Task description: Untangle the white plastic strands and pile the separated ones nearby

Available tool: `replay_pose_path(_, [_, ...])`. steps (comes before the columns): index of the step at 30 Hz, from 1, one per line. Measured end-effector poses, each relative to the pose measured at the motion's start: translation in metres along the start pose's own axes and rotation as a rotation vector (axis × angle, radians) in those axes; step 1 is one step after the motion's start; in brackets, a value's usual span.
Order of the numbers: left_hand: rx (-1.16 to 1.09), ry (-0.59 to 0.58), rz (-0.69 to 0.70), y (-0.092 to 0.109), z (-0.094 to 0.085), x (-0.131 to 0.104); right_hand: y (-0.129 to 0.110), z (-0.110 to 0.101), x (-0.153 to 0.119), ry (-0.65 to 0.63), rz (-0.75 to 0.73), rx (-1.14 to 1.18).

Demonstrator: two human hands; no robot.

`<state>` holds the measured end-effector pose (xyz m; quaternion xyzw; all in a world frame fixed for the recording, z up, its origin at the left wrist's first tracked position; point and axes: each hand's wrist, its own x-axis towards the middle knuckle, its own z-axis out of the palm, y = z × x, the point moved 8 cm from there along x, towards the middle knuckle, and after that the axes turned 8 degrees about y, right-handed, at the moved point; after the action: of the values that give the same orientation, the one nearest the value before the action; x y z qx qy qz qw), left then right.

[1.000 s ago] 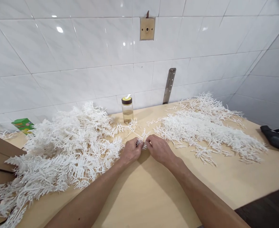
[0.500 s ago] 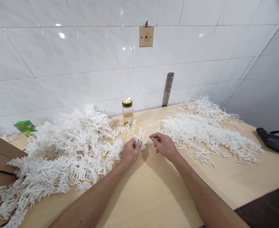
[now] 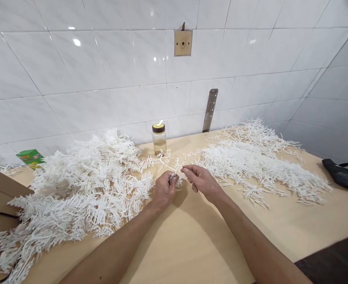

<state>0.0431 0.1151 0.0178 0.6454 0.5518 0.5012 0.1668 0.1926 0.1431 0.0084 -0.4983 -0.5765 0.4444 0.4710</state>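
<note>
My left hand (image 3: 165, 189) is closed above the table's middle around a white branching sprig (image 3: 176, 167). Something small and greyish also shows at its curled fingers, too small to name. Just to the right, my right hand (image 3: 200, 180) has thumb and forefinger pinched at a white tip of the sprig, its other fingers curled under. On the left lies a big tangled heap of white branching sprigs (image 3: 85, 185). A flatter pile of short white pieces (image 3: 259, 165) spreads over the right side.
A jar (image 3: 159, 140) with a dark-and-yellow lid and some liquid stands behind my hands. A green box (image 3: 31, 157) sits back left, beside brown cardboard (image 3: 2, 193). A metal bracket (image 3: 210, 110) leans on the tiled wall. At the right edge lies a black item (image 3: 344, 175).
My right hand has moved slightly left, closer to my left hand, and its fingertips now meet the sprig's tip. My left hand has turned a little; the piles look the same.
</note>
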Motion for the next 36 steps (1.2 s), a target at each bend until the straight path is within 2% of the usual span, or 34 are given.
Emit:
replay_pose_path(4, [0.014,0.004,0.031,0.005,0.001,-0.002,0.002,0.009,-0.001,-0.059,-0.010,-0.033])
replay_pose_path(10, [-0.050,0.009,-0.133,-0.009,0.002,-0.001,0.015,0.012,0.000,-0.083,0.066,-0.005])
replay_pose_path(15, [-0.103,0.008,-0.164,-0.014,0.003,0.001,0.010,0.012,-0.001,-0.087,0.041,-0.047])
replay_pose_path(21, [-0.025,-0.032,-0.202,-0.013,0.005,0.001,-0.014,0.002,-0.003,0.097,-0.236,-0.398])
replay_pose_path(26, [0.040,-0.072,-0.224,-0.010,0.007,0.001,-0.016,0.006,-0.003,0.177,-0.409,-0.635])
replay_pose_path(28, [0.025,-0.108,-0.236,-0.012,0.010,0.000,-0.015,0.001,0.000,0.241,-0.436,-0.721])
replay_pose_path(30, [-0.009,-0.144,-0.251,-0.016,0.014,-0.002,-0.012,-0.012,0.004,0.320,-0.397,-0.740])
replay_pose_path(32, [-0.062,-0.141,-0.256,-0.022,0.016,-0.003,-0.006,-0.024,0.008,0.354,-0.307,-0.654])
replay_pose_path(36, [-0.197,-0.060,-0.245,-0.031,0.013,0.000,0.008,-0.030,0.010,0.301,-0.084,-0.319])
